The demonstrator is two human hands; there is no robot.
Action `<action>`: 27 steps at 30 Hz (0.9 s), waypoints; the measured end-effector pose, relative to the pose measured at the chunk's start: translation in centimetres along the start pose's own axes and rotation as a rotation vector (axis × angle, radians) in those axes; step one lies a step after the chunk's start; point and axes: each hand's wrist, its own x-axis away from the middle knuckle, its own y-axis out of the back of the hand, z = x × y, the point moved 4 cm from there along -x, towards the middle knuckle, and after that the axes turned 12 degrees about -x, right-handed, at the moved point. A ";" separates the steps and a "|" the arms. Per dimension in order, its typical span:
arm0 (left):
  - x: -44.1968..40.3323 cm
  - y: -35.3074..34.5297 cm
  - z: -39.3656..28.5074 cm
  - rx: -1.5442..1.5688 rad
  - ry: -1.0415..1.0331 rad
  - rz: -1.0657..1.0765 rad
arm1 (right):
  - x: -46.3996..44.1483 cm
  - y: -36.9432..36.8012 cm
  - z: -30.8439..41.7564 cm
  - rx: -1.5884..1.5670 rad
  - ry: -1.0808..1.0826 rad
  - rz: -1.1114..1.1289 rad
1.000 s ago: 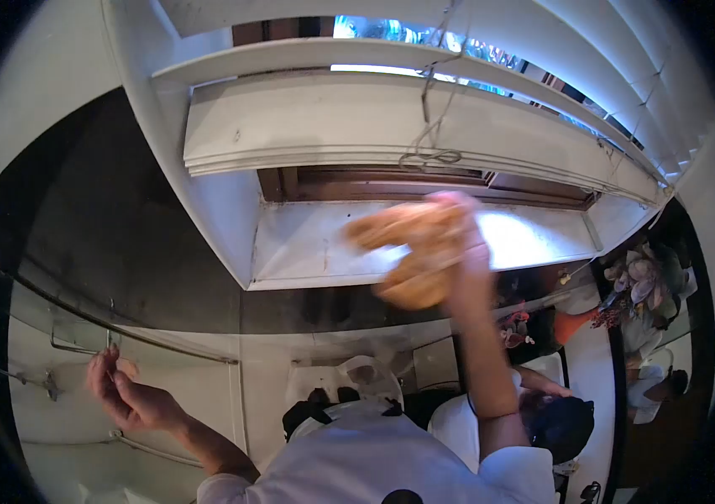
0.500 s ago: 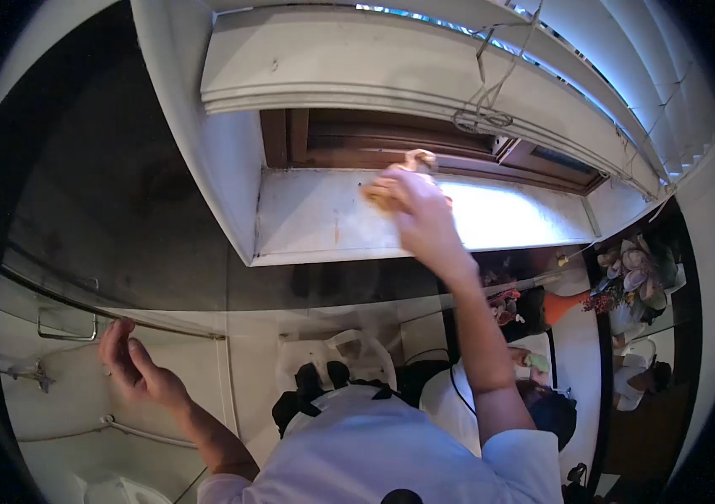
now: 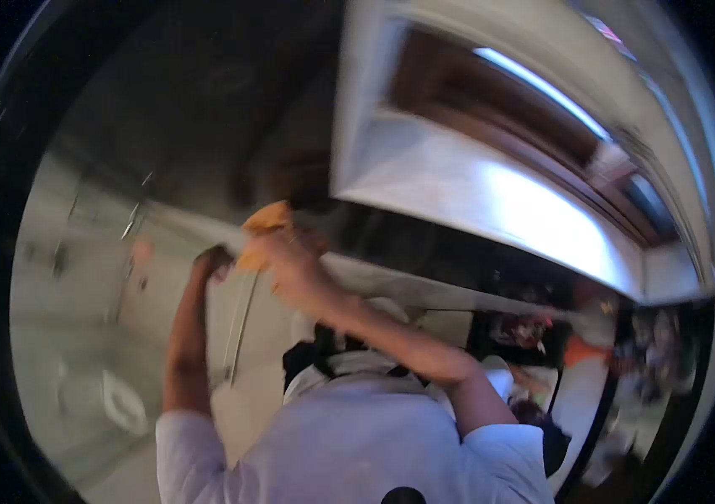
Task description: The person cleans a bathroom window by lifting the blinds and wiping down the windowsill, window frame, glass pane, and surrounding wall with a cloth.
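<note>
An orange cloth point(image 3: 267, 217) is gripped in my right hand point(image 3: 290, 262), in front of the dark wall band point(image 3: 231, 160). The cloth sticks out above and to the left of the fingers. My left hand point(image 3: 215, 261) is raised just left of the cloth, with a small gap visible between them. Motion blur smears its fingers, so their shape is unclear. Up and to the right of both hands lies the white windowsill point(image 3: 433, 172), under a brown window frame point(image 3: 492, 101).
At left is a glass shower panel point(image 3: 80, 277); a pale toilet-like fixture point(image 3: 125, 405) sits low behind it. To the right are an orange vase point(image 3: 586, 350), blurred flowers point(image 3: 655, 357) and a person's dark-capped head point(image 3: 549, 437).
My right hand has left the windowsill with the cloth, moving left and down. My left hand has moved right and up, closer to it. The view has turned left, blurring the scene.
</note>
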 end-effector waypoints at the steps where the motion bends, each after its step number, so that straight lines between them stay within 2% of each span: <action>1: 0.4 -0.8 0.5 -0.051 0.084 -0.139 | 0.4 -0.7 -2.5 -0.104 -0.169 -0.018; 2: -1.7 -1.2 1.6 0.000 0.116 -0.066 | 0.3 -0.5 -2.8 -0.167 -0.235 -0.073; 3: -0.6 -1.0 0.8 0.072 0.015 -0.105 | 0.6 -0.5 -4.5 -0.163 -0.225 -0.144; 4: 0.4 -0.7 -0.7 0.111 0.041 -0.003 | 0.3 -0.1 -4.5 -0.112 -0.177 -0.117; 5: 1.1 -0.4 -1.8 0.129 0.043 -0.052 | 0.0 0.4 -4.2 -0.053 -0.128 -0.100; 7: 3.7 0.4 -2.9 0.111 0.077 -0.129 | -0.4 0.9 -2.9 -0.090 -0.230 -0.059; 9: 2.7 0.4 -1.4 0.043 0.137 -0.126 | -1.0 1.7 -0.8 -0.040 -0.165 -0.038; 11: 1.3 -1.2 0.8 0.073 0.187 -0.136 | -1.3 3.4 1.8 -0.065 -0.099 -0.123; 13: -1.7 -4.1 3.8 0.006 0.121 -0.089 | -1.0 6.0 5.2 -0.001 -0.088 -0.201; 14: -2.1 -6.1 5.0 -0.048 0.188 -0.195 | -0.3 7.7 7.0 0.027 -0.114 -0.228; 15: -3.2 -10.3 7.4 -0.147 0.154 -0.172 | 0.8 9.7 8.6 0.073 -0.134 -0.272; 18: -5.5 -21.7 13.1 -0.409 0.034 -0.087 | 6.3 18.5 12.6 0.103 -0.053 -0.541; 21: -3.3 -28.9 13.3 -0.428 0.003 0.080 | 10.6 28.1 17.8 0.218 0.017 -0.867; 23: -2.1 -32.5 13.9 -0.420 0.032 0.171 | 12.5 32.7 19.2 0.046 -0.056 -0.885; 24: -1.6 -33.6 14.2 -0.422 0.055 0.213 | 12.6 34.1 18.8 0.061 -0.083 -0.960; 25: -0.9 -34.4 14.2 -0.439 0.074 0.244 | 14.5 37.4 17.7 0.102 -0.152 -0.976; 26: -0.5 -34.9 14.1 -0.454 0.088 0.270 | 14.8 37.7 17.2 0.319 -0.152 -0.926; 27: 0.0 -35.4 14.2 -0.472 0.103 0.285 | 14.9 37.7 15.8 0.154 -0.302 -0.999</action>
